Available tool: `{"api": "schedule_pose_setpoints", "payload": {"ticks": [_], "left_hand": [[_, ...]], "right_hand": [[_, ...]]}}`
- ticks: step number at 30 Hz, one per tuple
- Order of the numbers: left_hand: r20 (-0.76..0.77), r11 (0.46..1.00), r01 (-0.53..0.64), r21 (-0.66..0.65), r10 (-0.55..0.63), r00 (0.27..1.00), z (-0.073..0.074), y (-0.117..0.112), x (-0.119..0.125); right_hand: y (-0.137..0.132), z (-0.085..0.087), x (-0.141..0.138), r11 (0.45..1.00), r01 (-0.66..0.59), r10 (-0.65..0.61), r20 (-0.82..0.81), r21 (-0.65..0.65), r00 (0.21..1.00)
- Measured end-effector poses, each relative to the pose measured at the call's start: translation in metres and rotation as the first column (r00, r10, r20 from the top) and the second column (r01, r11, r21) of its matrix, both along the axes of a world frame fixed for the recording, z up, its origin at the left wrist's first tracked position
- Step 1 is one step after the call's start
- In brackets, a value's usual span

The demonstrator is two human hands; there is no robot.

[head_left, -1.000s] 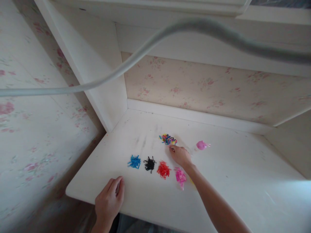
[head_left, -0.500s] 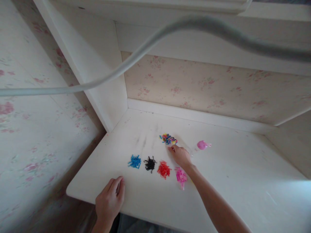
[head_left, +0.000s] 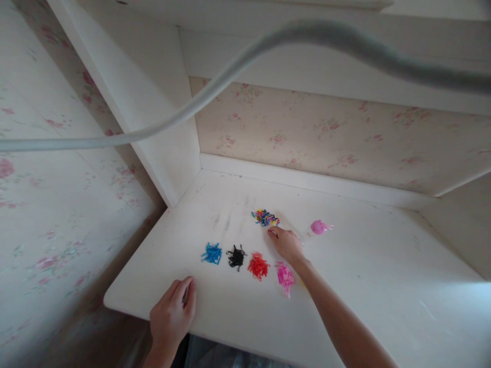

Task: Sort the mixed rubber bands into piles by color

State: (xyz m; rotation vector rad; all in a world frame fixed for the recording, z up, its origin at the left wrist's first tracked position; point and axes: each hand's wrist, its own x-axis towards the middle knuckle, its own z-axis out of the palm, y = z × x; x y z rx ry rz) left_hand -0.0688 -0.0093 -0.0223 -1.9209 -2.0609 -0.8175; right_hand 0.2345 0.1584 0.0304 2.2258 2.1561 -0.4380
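Observation:
On the white desk [head_left: 376, 286] lie small sorted heaps: a blue heap [head_left: 211, 253], a black heap [head_left: 236, 256], a red heap [head_left: 258, 266] and a pink heap [head_left: 285, 276]. Behind them sits a mixed-colour heap [head_left: 264, 218]. My right hand [head_left: 286, 244] reaches over the row, its fingertips pinched together at the near edge of the mixed heap; what they hold is too small to see. My left hand [head_left: 172, 318] rests flat on the desk's front edge, fingers stretched out, holding nothing.
A small pink object [head_left: 318, 227] lies to the right of the mixed heap. A grey cable [head_left: 215, 87] hangs blurred across the top of the view. White shelf walls and flowered wallpaper [head_left: 330, 133] close in the back and left.
My right hand's fingertips have stayed at the near edge of the mixed heap with only slight shifts. The left hand has not moved.

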Motion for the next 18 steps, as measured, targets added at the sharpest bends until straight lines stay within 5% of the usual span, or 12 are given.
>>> {"api": "schedule_pose_setpoints", "payload": {"ticks": [18], "left_hand": [[-0.014,1.0,0.001,-0.001,-0.001,1.0,0.0038,0.002,0.0019]], "right_hand": [[-0.009,-0.003,0.0079,0.998,0.054,-0.054,0.007,0.012,0.999]]}}
